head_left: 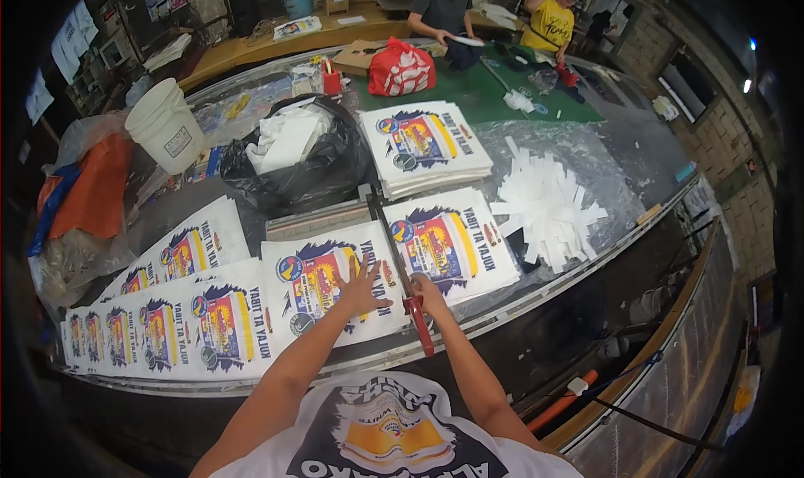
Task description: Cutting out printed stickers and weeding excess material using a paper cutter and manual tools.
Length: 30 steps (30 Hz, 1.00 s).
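Note:
My left hand point(361, 289) lies flat with fingers spread on a white printed sheet point(289, 298) in front of me. A cutter arm point(390, 237) with a red handle point(420, 326) crosses the sheets, its handle end toward me. Just right of that arm is my right hand point(430, 297), close to the handle and the near edge of a printed sheet point(469, 252). The bare handle shows in full, not wrapped by my fingers. Those fingers are bent and partly hidden, so what they hold is unclear.
Printed sheets point(172, 344) overlap in a row at left. Behind the cutter stand a sheet stack point(431, 172) and a black bag point(335, 164) of white scraps. White strips point(548, 210) pile up at right. A white bucket point(163, 126) is far left; two people work across the table.

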Each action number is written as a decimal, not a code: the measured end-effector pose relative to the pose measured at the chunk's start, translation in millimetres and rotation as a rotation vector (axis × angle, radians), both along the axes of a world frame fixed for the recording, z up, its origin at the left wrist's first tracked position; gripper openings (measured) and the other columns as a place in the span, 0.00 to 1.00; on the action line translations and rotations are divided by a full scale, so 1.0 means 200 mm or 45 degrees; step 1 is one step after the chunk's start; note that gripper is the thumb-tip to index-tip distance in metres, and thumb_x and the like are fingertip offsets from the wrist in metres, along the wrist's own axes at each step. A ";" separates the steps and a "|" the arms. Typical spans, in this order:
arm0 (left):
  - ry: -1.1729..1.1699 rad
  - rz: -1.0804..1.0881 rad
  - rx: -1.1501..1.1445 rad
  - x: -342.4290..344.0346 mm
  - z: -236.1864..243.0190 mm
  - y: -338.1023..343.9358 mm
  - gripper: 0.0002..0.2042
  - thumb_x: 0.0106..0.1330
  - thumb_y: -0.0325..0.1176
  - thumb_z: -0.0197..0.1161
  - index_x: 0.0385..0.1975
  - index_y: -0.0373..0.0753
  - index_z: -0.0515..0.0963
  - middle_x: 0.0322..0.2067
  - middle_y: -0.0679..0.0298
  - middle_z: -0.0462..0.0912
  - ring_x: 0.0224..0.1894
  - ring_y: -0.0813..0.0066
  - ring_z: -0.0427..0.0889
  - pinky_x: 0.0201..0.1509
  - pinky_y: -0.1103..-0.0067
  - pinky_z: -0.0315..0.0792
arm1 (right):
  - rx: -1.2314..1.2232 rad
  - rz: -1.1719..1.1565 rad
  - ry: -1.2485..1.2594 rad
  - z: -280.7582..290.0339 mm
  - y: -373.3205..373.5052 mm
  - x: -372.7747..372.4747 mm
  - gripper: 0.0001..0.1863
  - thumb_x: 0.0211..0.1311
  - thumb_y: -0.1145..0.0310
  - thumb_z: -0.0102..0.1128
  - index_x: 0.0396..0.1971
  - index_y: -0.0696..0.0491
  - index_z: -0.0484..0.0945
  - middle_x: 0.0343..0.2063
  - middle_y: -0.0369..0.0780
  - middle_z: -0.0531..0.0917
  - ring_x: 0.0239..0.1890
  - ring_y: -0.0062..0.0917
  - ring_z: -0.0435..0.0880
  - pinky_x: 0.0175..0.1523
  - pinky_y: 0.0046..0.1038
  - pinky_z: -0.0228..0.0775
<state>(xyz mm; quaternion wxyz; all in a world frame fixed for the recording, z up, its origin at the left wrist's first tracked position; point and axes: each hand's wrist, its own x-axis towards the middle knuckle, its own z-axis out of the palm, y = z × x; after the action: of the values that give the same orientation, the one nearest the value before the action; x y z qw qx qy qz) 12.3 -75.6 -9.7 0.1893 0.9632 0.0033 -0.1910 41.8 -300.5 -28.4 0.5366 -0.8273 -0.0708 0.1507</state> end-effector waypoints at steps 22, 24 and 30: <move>-0.220 -0.101 -0.159 -0.08 -0.09 -0.18 0.58 0.53 0.73 0.68 0.77 0.37 0.56 0.79 0.43 0.43 0.81 0.37 0.31 0.71 0.28 0.28 | -0.293 -0.174 -0.086 -0.22 -0.52 0.54 0.26 0.59 0.75 0.63 0.59 0.47 0.82 0.33 0.46 0.87 0.36 0.35 0.87 0.46 0.33 0.79; -0.138 -0.117 -0.160 -0.10 -0.05 -0.22 0.58 0.52 0.71 0.68 0.78 0.40 0.54 0.80 0.47 0.40 0.81 0.39 0.31 0.70 0.27 0.28 | -0.330 -0.223 -0.210 -0.20 -0.78 0.68 0.26 0.58 0.72 0.66 0.60 0.46 0.83 0.35 0.46 0.87 0.38 0.35 0.86 0.45 0.34 0.78; -0.271 -0.331 0.089 -0.11 -0.09 -0.40 0.57 0.52 0.77 0.61 0.77 0.43 0.58 0.80 0.48 0.44 0.81 0.39 0.38 0.69 0.26 0.28 | -0.516 -0.265 -0.281 -0.18 -1.16 0.90 0.27 0.56 0.73 0.61 0.59 0.44 0.83 0.36 0.52 0.86 0.38 0.46 0.87 0.45 0.40 0.78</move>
<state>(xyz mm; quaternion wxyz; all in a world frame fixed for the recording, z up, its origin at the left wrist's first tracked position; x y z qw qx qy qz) -9.4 -154.8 -27.6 0.1284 0.9763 -0.1348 -0.1107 222.1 -533.4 -64.0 0.3614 -0.9322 -0.0117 0.0144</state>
